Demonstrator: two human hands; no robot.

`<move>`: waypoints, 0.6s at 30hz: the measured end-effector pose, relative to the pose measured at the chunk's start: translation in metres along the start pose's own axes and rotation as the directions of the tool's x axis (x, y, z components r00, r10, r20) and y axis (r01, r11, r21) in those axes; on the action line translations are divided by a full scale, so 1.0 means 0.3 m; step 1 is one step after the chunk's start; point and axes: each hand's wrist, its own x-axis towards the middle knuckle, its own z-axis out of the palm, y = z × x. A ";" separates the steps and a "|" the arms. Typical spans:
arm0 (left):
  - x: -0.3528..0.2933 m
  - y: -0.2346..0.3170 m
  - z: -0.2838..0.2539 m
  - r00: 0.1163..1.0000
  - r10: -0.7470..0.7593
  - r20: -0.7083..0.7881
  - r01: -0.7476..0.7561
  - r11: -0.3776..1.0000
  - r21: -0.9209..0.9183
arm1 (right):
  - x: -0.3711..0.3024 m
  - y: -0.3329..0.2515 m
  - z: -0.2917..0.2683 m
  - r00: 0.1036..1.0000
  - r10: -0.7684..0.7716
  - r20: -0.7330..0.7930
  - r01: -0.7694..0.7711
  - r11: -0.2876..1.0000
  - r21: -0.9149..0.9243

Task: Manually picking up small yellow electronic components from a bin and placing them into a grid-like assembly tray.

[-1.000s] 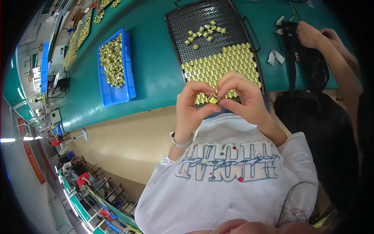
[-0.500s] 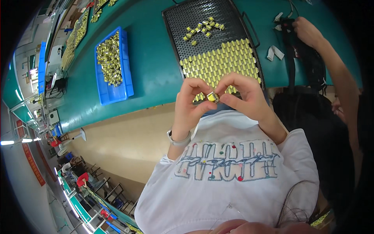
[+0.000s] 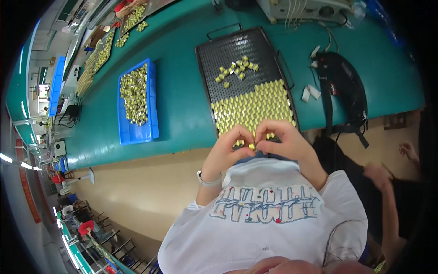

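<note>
At the near edge of the tray, my left hand (image 3: 231, 145) and my right hand (image 3: 284, 142) meet fingertip to fingertip. Between them is a small yellow-taped component (image 3: 252, 146), like a little transformer, mostly covered by the fingers. The left fingers are pinched on it, and the right thumb and forefinger close in against its other side. Just beyond my hands lies a black perforated tray (image 3: 216, 59), its near half packed with rows of yellow components (image 3: 255, 105). Several loose ones (image 3: 241, 68) are scattered on its far half.
Left of the tray, a blue bin (image 3: 137, 134) holds a heap of such components. To the right lie white scraps (image 3: 311, 93) and a black bag (image 3: 346, 82) with straps. A grey instrument box (image 3: 305, 11) stands at the back. Another person's arm (image 3: 388, 201) is at lower right.
The view has shifted, so the tray and bin sit lower in it. The other person's hand has left the black bag and dropped to the lower right. My hands stay together at the component.
</note>
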 end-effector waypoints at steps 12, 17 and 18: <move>0.032 -0.005 -0.034 0.995 -0.088 0.052 0.087 0.996 0.009 | 0.034 -0.009 -0.001 0.997 0.062 -0.043 -0.063 0.998 -0.024; 0.052 -0.003 -0.035 0.987 -0.156 0.029 0.155 0.988 0.014 | 0.045 0.029 0.002 0.993 0.019 -0.121 -0.036 0.989 -0.141; 0.063 -0.001 -0.038 0.987 -0.158 0.034 0.157 0.987 0.011 | 0.049 0.023 -0.006 0.992 0.022 -0.127 -0.040 0.989 -0.141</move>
